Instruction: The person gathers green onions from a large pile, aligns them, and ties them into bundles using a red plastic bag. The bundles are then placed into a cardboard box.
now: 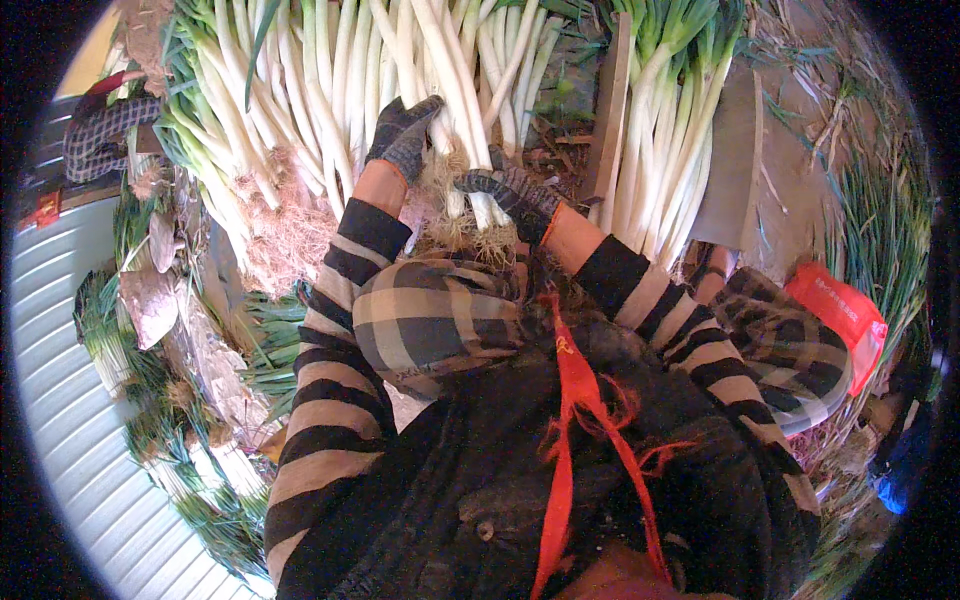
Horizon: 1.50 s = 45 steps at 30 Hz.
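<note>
My left hand (403, 135), in a dark knitted glove, curls around the lower part of a leek-like onion stalk (406, 64); its fingertips are partly hidden. Just to the right, my gloved right hand (517, 193) grips a few thick white stalks (461, 97) low down. Their root ends (487, 236) poke out below the fingers, above my lap. Behind both hands lies a broad row of the same white stalks (341, 82), leaves pointing away from me. Tangled pale roots (289, 244) hang at the row's near left end.
Right of the row stands a wooden board (609, 112), then another bundle of stalks (671, 142) and a brown panel (724, 157). A red bag (836, 311) lies at right. Along the left, green onions (142, 405) border a corrugated sheet (82, 420). Another person's checked sleeve (109, 139) shows upper left.
</note>
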Each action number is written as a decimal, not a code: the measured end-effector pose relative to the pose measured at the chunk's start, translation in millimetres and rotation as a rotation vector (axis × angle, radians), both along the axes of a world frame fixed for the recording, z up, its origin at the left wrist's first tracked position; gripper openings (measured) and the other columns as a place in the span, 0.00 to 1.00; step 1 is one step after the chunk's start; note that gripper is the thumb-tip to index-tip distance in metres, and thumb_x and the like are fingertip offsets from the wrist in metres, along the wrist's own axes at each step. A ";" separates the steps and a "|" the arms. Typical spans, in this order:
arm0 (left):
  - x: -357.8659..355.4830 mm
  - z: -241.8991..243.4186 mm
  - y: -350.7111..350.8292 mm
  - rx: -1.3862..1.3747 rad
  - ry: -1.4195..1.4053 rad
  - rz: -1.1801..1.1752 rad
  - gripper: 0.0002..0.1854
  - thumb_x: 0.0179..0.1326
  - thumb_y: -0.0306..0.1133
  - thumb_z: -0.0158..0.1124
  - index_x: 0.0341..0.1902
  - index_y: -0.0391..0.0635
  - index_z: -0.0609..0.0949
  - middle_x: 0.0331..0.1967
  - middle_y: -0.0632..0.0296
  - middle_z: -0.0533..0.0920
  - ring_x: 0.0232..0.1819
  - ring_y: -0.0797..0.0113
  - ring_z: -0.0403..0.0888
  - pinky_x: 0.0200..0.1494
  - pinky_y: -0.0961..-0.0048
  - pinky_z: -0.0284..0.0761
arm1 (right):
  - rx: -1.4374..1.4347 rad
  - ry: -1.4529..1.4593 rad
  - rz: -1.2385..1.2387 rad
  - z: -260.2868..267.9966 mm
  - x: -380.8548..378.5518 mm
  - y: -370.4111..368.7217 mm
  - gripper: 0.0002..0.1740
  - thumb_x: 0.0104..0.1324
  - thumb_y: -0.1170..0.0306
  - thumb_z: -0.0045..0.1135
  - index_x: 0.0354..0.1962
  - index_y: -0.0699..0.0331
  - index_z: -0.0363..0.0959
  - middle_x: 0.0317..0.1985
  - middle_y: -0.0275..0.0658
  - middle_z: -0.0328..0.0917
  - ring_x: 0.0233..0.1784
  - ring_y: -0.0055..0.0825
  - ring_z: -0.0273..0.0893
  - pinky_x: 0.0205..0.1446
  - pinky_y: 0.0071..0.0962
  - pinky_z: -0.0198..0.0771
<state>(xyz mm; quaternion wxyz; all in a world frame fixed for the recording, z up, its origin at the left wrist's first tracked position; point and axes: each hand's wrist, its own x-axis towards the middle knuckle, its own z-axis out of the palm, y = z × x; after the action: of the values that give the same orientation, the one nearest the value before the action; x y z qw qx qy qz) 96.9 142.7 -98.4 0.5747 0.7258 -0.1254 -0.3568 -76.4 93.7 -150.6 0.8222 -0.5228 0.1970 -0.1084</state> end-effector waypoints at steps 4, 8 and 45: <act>-17.9 13.5 25.0 0.157 -0.104 -0.158 0.19 0.52 0.32 0.67 0.46 0.36 0.77 0.36 0.59 0.81 0.34 0.71 0.76 0.37 0.76 0.73 | 0.103 -0.052 -0.011 -5.2 0.5 -1.9 0.30 0.49 0.61 0.67 0.48 0.66 0.70 0.40 0.41 0.77 0.41 0.28 0.74 0.46 0.27 0.70; -41.3 23.2 63.0 0.201 -0.154 -0.335 0.18 0.57 0.36 0.63 0.47 0.36 0.76 0.40 0.60 0.80 0.41 0.71 0.76 0.45 0.76 0.72 | -0.034 0.048 0.042 3.7 -12.4 -9.5 0.34 0.49 0.58 0.68 0.50 0.66 0.68 0.40 0.41 0.77 0.41 0.29 0.74 0.46 0.28 0.70; -52.4 12.4 74.2 0.616 -0.558 -0.636 0.25 0.68 0.41 0.43 0.65 0.43 0.62 0.65 0.44 0.60 0.66 0.49 0.57 0.67 0.66 0.52 | -0.035 0.122 0.134 -3.2 11.6 5.3 0.60 0.36 0.48 0.75 0.60 0.70 0.52 0.52 0.43 0.70 0.50 0.31 0.70 0.51 0.27 0.69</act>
<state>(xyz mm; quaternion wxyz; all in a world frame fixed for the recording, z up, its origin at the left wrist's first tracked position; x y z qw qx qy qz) 44.5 216.9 -85.9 0.1427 0.8547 -0.3771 -0.3269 -64.8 98.9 -153.7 0.8048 -0.5548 0.2094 -0.0248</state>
